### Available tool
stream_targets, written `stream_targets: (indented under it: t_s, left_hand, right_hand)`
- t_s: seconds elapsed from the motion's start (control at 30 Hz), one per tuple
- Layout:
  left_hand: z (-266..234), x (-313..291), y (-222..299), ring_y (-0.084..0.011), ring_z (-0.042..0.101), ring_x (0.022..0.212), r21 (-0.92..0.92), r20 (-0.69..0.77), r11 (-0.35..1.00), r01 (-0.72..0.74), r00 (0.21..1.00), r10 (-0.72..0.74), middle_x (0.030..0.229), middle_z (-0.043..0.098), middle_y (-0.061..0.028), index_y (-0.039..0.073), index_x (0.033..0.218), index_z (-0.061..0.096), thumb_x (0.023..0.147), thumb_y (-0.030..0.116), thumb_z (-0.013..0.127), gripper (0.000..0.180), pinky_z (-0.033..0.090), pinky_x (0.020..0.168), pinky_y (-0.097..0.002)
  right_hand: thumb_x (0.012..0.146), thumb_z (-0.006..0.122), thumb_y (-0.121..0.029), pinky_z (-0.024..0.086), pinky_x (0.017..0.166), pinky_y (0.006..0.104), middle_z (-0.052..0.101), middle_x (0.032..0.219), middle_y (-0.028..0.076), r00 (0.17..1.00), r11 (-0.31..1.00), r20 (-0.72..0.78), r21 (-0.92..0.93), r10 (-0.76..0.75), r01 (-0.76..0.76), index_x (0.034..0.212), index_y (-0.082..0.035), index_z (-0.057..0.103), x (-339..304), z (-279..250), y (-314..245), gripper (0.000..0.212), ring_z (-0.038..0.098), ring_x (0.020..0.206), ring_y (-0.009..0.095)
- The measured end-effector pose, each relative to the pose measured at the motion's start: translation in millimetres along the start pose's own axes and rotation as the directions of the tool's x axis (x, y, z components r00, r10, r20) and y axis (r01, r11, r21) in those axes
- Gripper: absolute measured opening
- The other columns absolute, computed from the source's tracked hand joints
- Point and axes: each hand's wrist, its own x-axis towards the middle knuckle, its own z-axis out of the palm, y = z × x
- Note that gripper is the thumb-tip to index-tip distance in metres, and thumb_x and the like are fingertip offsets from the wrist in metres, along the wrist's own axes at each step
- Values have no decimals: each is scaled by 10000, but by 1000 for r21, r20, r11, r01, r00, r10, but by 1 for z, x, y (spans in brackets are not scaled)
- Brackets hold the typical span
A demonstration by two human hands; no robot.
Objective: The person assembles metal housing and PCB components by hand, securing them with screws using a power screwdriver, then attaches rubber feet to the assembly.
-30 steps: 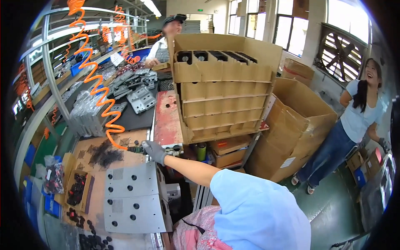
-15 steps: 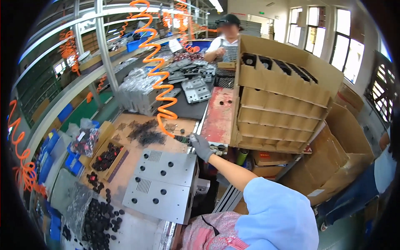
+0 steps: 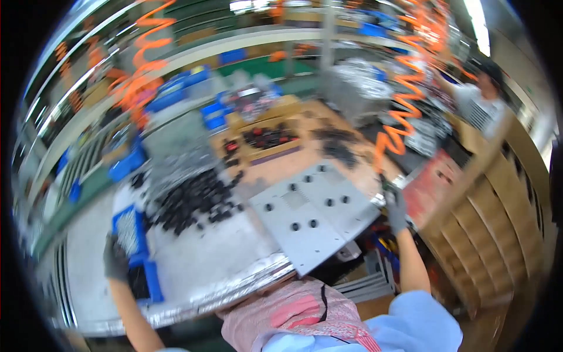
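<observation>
My left hand (image 3: 115, 257), in a grey glove, is at the left edge of a blue bin (image 3: 130, 232) of small silvery parts. Blur hides how its fingers are set. Also gloved in grey, my right hand (image 3: 397, 212) is closed around a dark air tool (image 3: 385, 183), its working end unclear, at the lower end of an orange coiled hose (image 3: 404, 97). Between my hands, grey sheet-metal panels (image 3: 311, 202) with round black pieces on them rest at the table's front edge. A second blue bin (image 3: 153, 281) with dark contents adjoins the first.
Loose black parts (image 3: 196, 202) are heaped on the table beside a clear plastic bag (image 3: 182, 170). Behind the panels stands a carton (image 3: 270, 144) of black and red parts. Tall divided cardboard (image 3: 487, 223) rises at right; a co-worker (image 3: 484, 97) stands beyond.
The view has swung left, bringing the blue bins and my left hand into sight. My right hand now has the air tool in its grasp, near the panels' right corner.
</observation>
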Motion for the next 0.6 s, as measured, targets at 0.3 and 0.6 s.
stream_targets:
  t_s: [0.3,0.6]
  left_hand:
    - [142,-115,-114,-23,388,553,-14,356,1000,-10,934,15,860,500,23,78,1226,481,828,161,541,411,325,438,-143]
    - [195,-148,-146,-39,404,544,-238,316,904,356,908,-274,837,538,-33,73,1141,504,881,218,509,298,323,413,-159]
  right_hand:
    - [774,624,-168,487,623,316,564,923,120,981,998,189,45,-46,38,1066,0,463,19,-14,64,373,540,750,179]
    - [759,642,-124,458,809,315,574,1088,167,967,974,123,75,-222,214,1190,61,443,39,-62,-15,510,566,923,226]
